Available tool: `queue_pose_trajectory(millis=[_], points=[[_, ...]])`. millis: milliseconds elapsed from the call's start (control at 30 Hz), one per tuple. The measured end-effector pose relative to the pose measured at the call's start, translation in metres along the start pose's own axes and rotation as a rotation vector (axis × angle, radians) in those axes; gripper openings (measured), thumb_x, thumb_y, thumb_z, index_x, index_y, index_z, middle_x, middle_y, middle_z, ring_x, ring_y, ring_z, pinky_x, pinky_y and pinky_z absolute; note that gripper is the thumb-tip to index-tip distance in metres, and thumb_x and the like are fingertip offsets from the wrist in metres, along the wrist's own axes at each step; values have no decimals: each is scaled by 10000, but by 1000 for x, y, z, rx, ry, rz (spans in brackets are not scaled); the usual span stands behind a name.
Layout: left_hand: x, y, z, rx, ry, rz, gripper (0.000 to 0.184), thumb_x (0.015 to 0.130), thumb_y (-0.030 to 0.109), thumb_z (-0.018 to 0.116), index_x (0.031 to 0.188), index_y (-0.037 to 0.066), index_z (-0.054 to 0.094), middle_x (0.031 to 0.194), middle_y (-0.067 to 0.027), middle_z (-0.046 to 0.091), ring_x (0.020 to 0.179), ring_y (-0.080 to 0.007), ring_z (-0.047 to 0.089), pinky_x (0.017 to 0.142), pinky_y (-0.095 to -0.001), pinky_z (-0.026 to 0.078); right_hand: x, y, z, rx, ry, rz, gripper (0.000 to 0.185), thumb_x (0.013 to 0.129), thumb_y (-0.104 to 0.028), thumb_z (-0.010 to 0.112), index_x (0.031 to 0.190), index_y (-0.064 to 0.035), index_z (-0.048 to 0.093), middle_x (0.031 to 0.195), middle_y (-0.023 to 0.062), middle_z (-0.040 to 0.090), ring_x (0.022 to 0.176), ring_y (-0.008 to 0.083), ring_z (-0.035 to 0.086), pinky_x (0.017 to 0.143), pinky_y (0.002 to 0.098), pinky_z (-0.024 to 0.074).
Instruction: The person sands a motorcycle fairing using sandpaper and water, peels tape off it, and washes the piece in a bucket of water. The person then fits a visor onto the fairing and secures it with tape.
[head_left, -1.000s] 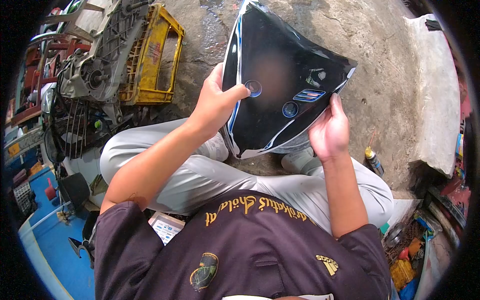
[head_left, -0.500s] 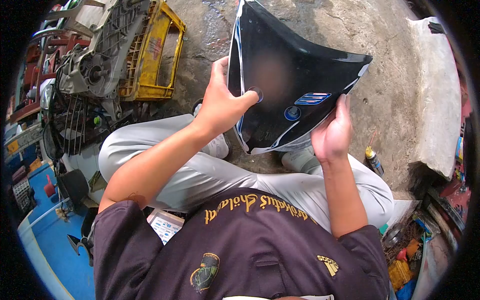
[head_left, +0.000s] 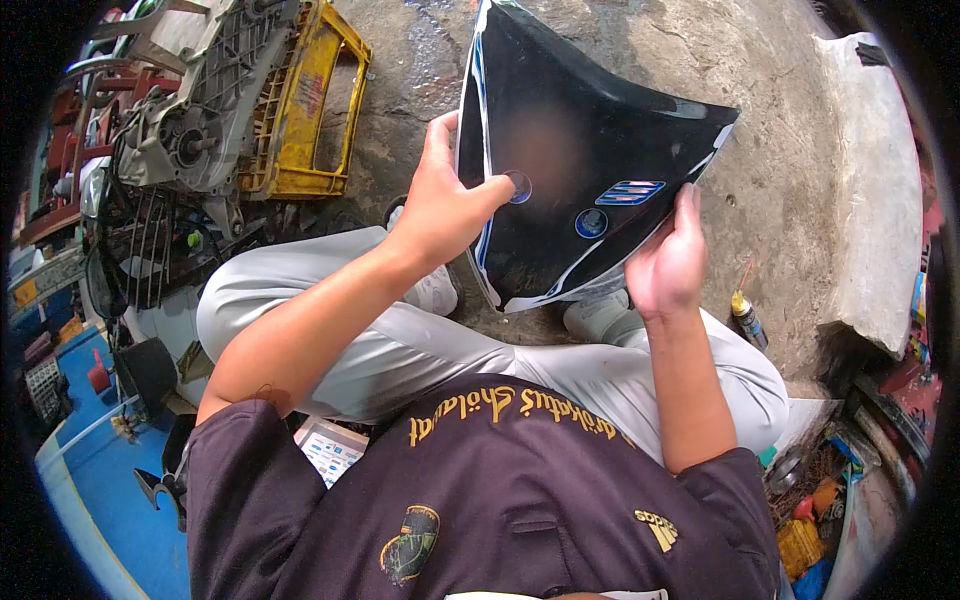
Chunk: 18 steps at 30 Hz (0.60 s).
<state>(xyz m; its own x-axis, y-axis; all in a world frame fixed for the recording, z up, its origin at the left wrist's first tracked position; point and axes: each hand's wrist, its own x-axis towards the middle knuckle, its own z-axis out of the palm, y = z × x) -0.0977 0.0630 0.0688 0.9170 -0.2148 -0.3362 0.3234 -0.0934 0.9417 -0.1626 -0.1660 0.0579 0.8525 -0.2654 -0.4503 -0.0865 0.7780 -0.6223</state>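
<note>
A glossy black panel (head_left: 570, 130) with white and blue edge trim is held up above my crossed legs. My left hand (head_left: 450, 205) grips its left edge, the thumb on the front beside a round sticker (head_left: 518, 187) and the fingers partly hidden behind. On the lower right edge, my right hand (head_left: 670, 255) holds the panel between thumb and fingers, most of the fingers out of sight behind it. Between the hands, the panel's face carries another round blue sticker (head_left: 591, 222) and a striped blue emblem (head_left: 630, 193).
A yellow crate (head_left: 318, 110) and a grey metal engine casing (head_left: 190, 140) are at the upper left. A small spray can (head_left: 748, 322) lies on the concrete right of my knee. Beyond it is a raised concrete ledge (head_left: 870, 190). Assorted parts fill the lower right.
The panel has turned and tilted, its right corner moving outward to the right. My left hand has shifted slightly right with it, and my right hand has stayed on the lower right edge.
</note>
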Motion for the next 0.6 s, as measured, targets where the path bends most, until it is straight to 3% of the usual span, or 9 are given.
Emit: queue_pose_trajectory(millis=[333, 600], points=[[2, -4, -1, 110, 36, 48, 820, 791, 115, 766, 1445, -47, 299, 1311, -195, 576, 1211, -227, 588, 1067, -354, 471, -2, 6, -5, 13, 10, 2, 342, 1137, -247, 366, 1383, -60, 513, 1308, 105, 636, 1175, 245, 622, 1062, 445, 482], [2, -7, 0, 43, -2, 86, 761, 846, 85, 733, 1451, -38, 287, 1304, -180, 582, 1183, -219, 606, 1059, -334, 472, 7, 5, -10, 77, 45, 133, 458, 1138, -375, 314, 1386, -62, 539, 1304, 116, 646, 1178, 281, 618, 1062, 463, 472]])
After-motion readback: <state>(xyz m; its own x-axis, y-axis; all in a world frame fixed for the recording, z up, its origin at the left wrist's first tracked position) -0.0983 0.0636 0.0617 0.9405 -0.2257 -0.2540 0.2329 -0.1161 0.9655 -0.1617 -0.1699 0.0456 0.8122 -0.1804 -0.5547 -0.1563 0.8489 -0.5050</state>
